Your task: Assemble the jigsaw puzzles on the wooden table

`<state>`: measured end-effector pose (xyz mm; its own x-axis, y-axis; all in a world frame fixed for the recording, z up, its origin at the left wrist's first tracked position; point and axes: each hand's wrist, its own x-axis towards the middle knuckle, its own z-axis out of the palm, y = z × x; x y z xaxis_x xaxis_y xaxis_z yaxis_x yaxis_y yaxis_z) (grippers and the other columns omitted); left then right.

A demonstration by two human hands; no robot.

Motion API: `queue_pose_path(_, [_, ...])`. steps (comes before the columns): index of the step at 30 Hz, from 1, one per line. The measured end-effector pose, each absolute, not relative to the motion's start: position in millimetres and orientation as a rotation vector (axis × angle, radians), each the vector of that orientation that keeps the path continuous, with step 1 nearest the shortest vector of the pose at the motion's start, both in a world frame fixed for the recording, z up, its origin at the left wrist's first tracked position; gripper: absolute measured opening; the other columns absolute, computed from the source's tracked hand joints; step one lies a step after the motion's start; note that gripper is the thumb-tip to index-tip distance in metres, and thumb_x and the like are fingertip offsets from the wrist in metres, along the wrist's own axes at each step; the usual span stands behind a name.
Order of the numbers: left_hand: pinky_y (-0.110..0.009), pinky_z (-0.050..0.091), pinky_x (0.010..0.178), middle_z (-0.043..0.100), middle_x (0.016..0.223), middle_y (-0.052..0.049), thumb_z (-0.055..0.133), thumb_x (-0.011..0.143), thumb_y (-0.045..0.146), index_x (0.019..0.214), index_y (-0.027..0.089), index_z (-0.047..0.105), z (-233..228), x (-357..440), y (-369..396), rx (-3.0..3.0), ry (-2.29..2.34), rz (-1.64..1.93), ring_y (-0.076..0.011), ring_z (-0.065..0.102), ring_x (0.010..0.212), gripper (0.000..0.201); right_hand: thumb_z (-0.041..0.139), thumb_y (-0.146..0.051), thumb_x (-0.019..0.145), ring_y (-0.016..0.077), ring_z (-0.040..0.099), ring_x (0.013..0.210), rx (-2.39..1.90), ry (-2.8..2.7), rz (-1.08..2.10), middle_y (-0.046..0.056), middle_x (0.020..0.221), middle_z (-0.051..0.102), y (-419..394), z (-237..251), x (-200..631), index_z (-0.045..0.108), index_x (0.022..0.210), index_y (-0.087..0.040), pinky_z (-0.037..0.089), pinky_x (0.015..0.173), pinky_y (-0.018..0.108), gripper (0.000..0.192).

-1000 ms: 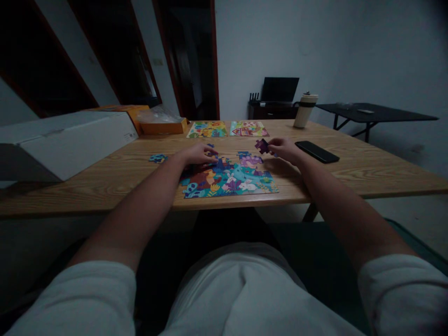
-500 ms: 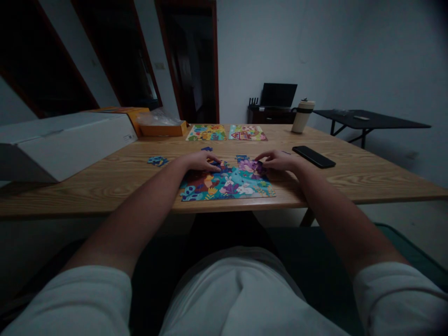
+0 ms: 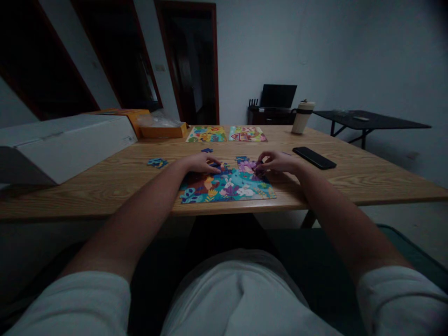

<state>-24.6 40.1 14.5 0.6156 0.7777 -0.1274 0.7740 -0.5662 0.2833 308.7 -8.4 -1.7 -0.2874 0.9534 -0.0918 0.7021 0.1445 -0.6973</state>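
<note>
Hands both on the jigsaw puzzle (image 3: 227, 186): left hand (image 3: 199, 163) resting flat, fingers loose; right hand (image 3: 278, 162) pinching a purple piece (image 3: 258, 166) at its top edge.

The long table (image 3: 350, 179) is light wood with a visible matt grain. The colourful printed cardboard jigsaw puzzle (image 3: 227, 186) looks smooth; the flat black phone (image 3: 314, 157) is glossy.

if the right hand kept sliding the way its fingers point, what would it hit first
The right hand points left across the puzzle, fingertips at a purple piece. Going on, it would likely meet the left hand, whose fingers face it over the puzzle's far edge, though depth is hard to judge.
</note>
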Motion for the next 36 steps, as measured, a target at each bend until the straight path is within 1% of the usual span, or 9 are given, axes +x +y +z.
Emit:
queue_pose_path(5, [-0.029, 0.041, 0.096, 0.06, 0.135, -0.004, 0.061, 0.076, 0.066, 0.13, 0.028, 0.063, 12.1, -25.6, 42.9, 2.551, 1.228, 0.004, -0.0248, 0.056, 0.118, 0.066, 0.077, -0.058, 0.07, 0.0131, 0.057, 0.059, -1.609, -2.086, 0.914, 0.005, 0.09, 0.07, -2.8, -9.4, 311.0, 0.059, 0.104, -0.024, 0.041, 0.049, 0.024, 0.052])
queue_pose_path(10, [-0.029, 0.042, 0.094, 0.062, 0.133, -0.005, 0.062, 0.074, 0.068, 0.13, 0.028, 0.063, 8.9, -26.9, 46.6, 2.554, 1.255, 0.011, -0.0251, 0.058, 0.114, 0.068, 0.076, -0.064, 0.067, 0.0166, 0.061, 0.073, -1.681, -2.215, 0.608, 0.007, 0.102, 0.067, 0.2, -12.9, 310.9, 0.065, 0.106, -0.024, 0.045, 0.062, 0.026, 0.057])
queue_pose_path(14, [-0.026, 0.042, 0.092, 0.062, 0.133, -0.005, 0.062, 0.076, 0.066, 0.13, 0.026, 0.063, 11.1, -25.9, 44.0, 2.546, 1.26, -0.001, -0.0234, 0.059, 0.112, 0.068, 0.071, -0.065, 0.072, 0.0154, 0.059, 0.069, -1.611, -2.319, 0.596, 0.005, 0.092, 0.067, -0.4, -10.8, 310.6, 0.07, 0.112, -0.025, 0.043, 0.062, 0.026, 0.057])
queue_pose_path(19, [-0.026, 0.042, 0.093, 0.061, 0.134, -0.006, 0.062, 0.077, 0.064, 0.13, 0.024, 0.063, 13.6, -24.4, 40.5, 2.561, 1.247, 0.006, -0.0234, 0.057, 0.115, 0.066, 0.069, -0.066, 0.074, 0.0149, 0.056, 0.063, -1.601, -2.387, 0.536, 0.003, 0.082, 0.068, -3.6, -8.4, 307.2, 0.075, 0.11, -0.026, 0.039, 0.058, 0.027, 0.053])
queue_pose_path(23, [-0.026, 0.042, 0.092, 0.06, 0.135, -0.006, 0.062, 0.077, 0.064, 0.13, 0.026, 0.063, 12.1, -24.8, 42.4, 2.568, 1.242, -0.003, -0.0233, 0.058, 0.114, 0.065, 0.068, -0.057, 0.079, 0.0165, 0.059, 0.067, -1.552, -2.311, 0.58, 0.004, 0.081, 0.072, 0.5, -5.3, 316.0, 0.077, 0.105, -0.023, 0.042, 0.061, 0.027, 0.043])
queue_pose_path(27, [-0.026, 0.042, 0.09, 0.064, 0.13, -0.004, 0.059, 0.079, 0.064, 0.127, 0.027, 0.065, 10.1, -26.4, 45.8, 2.573, 1.221, 0.025, -0.0231, 0.059, 0.111, 0.061, 0.056, -0.039, 0.091, 0.018, 0.064, 0.077, -1.63, -1.736, 0.397, 0.01, 0.097, 0.073, 13.7, -4.0, 348.0, 0.071, 0.115, -0.015, 0.047, 0.066, 0.027, 0.037])
queue_pose_path(30, [-0.027, 0.044, 0.085, 0.066, 0.125, -0.005, 0.056, 0.082, 0.063, 0.126, 0.025, 0.066, 10.4, -28.6, 46.9, 2.541, 1.28, 0.059, -0.0232, 0.061, 0.105, 0.059, 0.063, -0.032, 0.086, 0.0187, 0.065, 0.077, -1.892, -1.571, 0.323, 0.012, 0.1, 0.073, 20.8, -9.5, 369.7, 0.07, 0.116, -0.014, 0.048, 0.066, 0.027, 0.035])
queue_pose_path(33, [-0.026, 0.045, 0.081, 0.067, 0.121, -0.007, 0.054, 0.084, 0.06, 0.127, 0.022, 0.065, 12.6, -31.5, 46.4, 2.52, 1.371, 0.092, -0.0218, 0.062, 0.1, 0.058, 0.071, -0.043, 0.079, 0.0202, 0.065, 0.074, -2.058, -1.784, 0.421, 0.01, 0.092, 0.074, 22.8, -15.8, 374.0, 0.072, 0.113, -0.018, 0.047, 0.065, 0.029, 0.042])
queue_pose_path(36, [-0.025, 0.045, 0.072, 0.071, 0.107, -0.006, 0.054, 0.084, 0.06, 0.13, 0.022, 0.062, 15.3, -34.1, 44.6, 2.458, 1.447, 0.052, -0.0195, 0.064, 0.087, 0.06, 0.071, -0.053, 0.077, 0.0211, 0.065, 0.071, -2.101, -1.918, 0.357, 0.009, 0.086, 0.074, 23.6, -18.0, 366.1, 0.072, 0.114, -0.021, 0.046, 0.063, 0.03, 0.05])
